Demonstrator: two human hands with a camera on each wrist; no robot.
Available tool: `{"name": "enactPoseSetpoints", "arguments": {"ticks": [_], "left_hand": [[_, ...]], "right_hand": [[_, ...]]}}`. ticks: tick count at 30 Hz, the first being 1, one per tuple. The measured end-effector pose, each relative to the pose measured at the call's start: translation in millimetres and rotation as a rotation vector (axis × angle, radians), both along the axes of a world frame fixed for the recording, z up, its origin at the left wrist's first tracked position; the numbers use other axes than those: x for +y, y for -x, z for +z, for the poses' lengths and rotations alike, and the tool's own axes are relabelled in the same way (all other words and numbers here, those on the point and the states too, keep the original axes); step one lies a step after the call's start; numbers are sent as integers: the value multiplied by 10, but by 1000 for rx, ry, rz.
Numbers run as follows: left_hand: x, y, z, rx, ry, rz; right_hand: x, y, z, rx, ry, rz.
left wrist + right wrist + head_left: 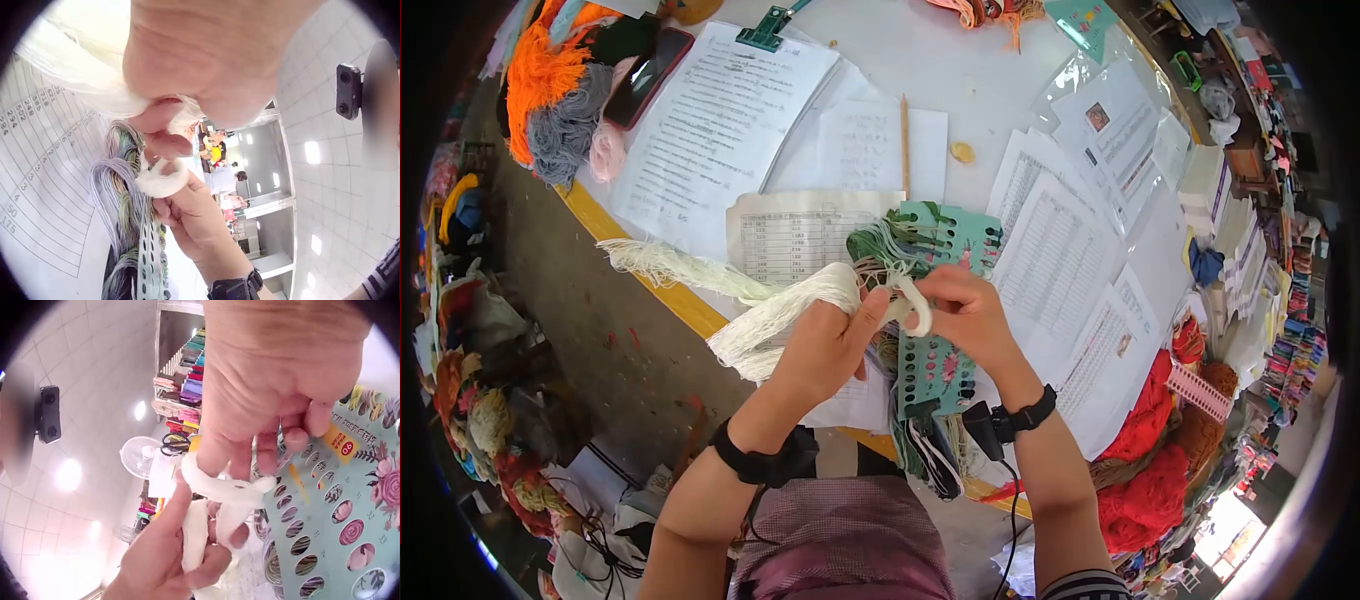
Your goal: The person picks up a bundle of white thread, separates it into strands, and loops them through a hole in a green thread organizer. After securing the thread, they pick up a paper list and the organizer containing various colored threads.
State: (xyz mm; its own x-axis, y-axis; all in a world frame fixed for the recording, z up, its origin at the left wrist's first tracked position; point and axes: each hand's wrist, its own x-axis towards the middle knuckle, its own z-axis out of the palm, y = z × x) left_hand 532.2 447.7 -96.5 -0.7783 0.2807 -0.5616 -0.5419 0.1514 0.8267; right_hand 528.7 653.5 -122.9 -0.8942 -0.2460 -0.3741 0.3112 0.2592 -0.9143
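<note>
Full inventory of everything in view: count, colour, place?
Cream yarn: one skein, off-white, in both hands
Punched thread card: count unclear, teal, beneath hands
Pencil: 1, tan, beyond card
Phone: 1, black, far left
Clip: 1, dark green, on papers: many, white, across table
Table: 1, white, yellow edge
Orange, grey, pink yarn: one bundle each, far left
Red yarn: several heaps, right
Pink punched strip: 1, right
Fan: 1, white, background
Background clutter: uncountable, mixed
Wrist cameras: 2, black, on wrists
Left hand, right hand: 1 each, bare, centre
</note>
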Motion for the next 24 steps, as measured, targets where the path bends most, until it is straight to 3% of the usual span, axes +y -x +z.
{"name": "enactPoseSetpoints", "arguments": {"ticks": [1,2,3,4,7,9,12,16,19,21,22,24], "left_hand": [[-17,9,20,5,78,-84],[-15,6,14,4,84,-85],[-9,-10,15,97,25,-29],[0,-19,16,190,-36,27],[-76,37,-310,329,143,-45],[-44,15,-407,315,138,-51],[-63,14,-417,289,134,-108],[-76,53,-422,294,191,-199],[-17,72,-394,350,196,-81],[-22,79,-351,385,261,-90],[-31,80,-325,419,328,-100],[-131,67,-287,352,314,-134]], "right_hand": [[-47,-16,-24,-4,4,0],[-110,-37,-54,107,-138,35],[-138,-55,-75,217,-280,69],[-120,-60,-87,214,-277,67],[17,-61,-107,122,-132,59],[148,-27,-112,35,170,126],[244,-29,-132,-11,148,203],[217,-34,-59,-161,192,138],[58,-40,-3,-80,66,61],[-32,-50,-101,271,51,33],[-36,-54,-102,271,54,34],[-43,-70,-112,399,-288,224]]}}
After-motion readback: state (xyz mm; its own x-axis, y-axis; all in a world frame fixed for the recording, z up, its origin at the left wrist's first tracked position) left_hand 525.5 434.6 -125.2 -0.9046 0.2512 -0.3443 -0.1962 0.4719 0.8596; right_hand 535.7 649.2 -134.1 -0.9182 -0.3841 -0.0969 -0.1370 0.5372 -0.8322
